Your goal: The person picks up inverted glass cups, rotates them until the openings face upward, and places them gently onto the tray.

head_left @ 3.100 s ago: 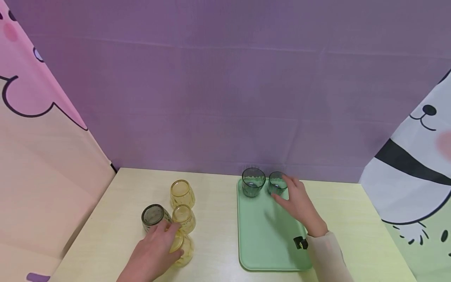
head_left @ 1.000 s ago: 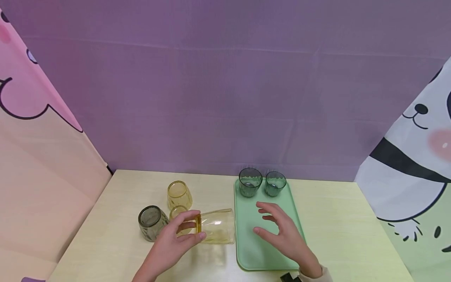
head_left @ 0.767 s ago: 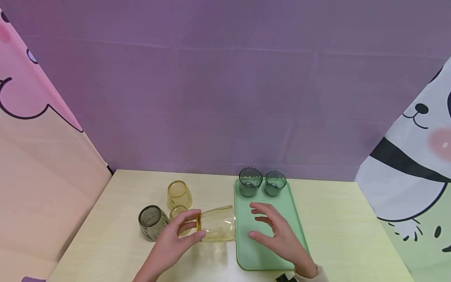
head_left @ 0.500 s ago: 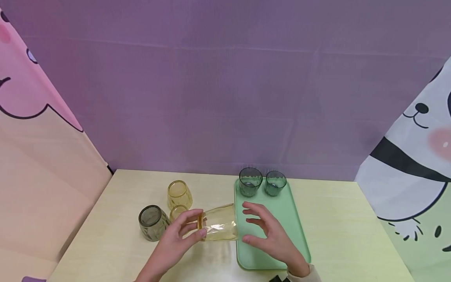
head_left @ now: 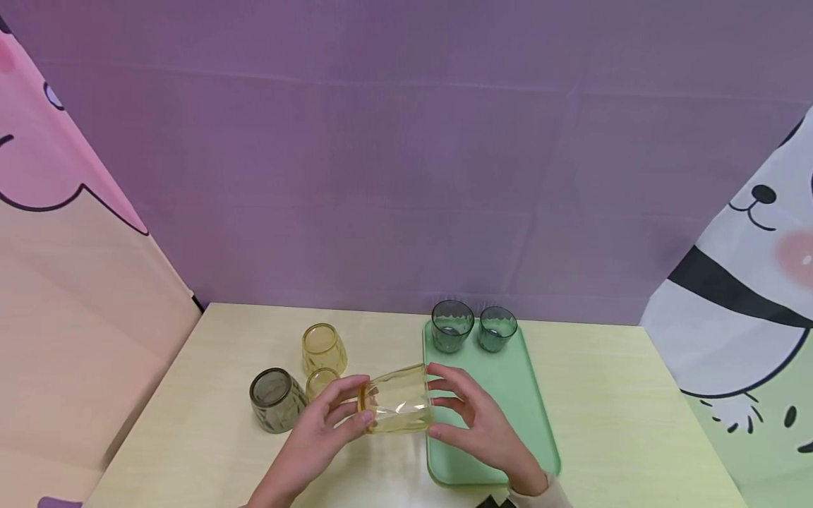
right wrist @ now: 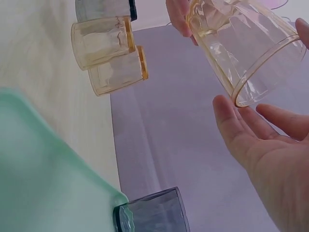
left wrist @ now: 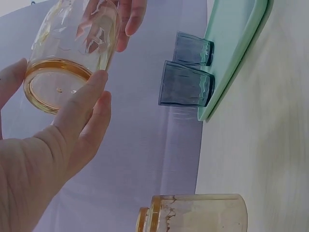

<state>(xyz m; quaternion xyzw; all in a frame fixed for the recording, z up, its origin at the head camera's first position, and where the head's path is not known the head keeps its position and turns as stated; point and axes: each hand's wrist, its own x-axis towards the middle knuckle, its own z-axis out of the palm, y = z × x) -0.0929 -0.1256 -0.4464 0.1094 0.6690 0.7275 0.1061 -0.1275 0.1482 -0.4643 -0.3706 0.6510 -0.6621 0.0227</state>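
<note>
My left hand [head_left: 324, 430] grips a clear yellow drinking glass [head_left: 400, 402] around its thick base, thumb on the near side and fingers on the far side. The glass is held sideways above the table, its mouth facing right. At that mouth is my right hand [head_left: 473, 423], its fingers and thumb spread to either side. In the right wrist view the fingertips [right wrist: 224, 104] come right at the rim of the glass. Behind my left hand, two more yellow glasses [head_left: 324, 349] stand upside down, the nearer one partly hidden. Left of them is an upside-down grey glass [head_left: 277, 402].
A light green tray [head_left: 495, 462] lies right of centre, partly under my right hand. Two dark green-grey glasses [head_left: 452, 328] stand mouth up at its far end. Behind the pale table [head_left: 610, 409] hangs a purple cloth [head_left: 406, 176], with printed cloths at both sides.
My left hand has lifted the yellow glass from the table and turned it sideways. My right hand has left the dark glass on the tray and come left to the yellow glass's rim.
</note>
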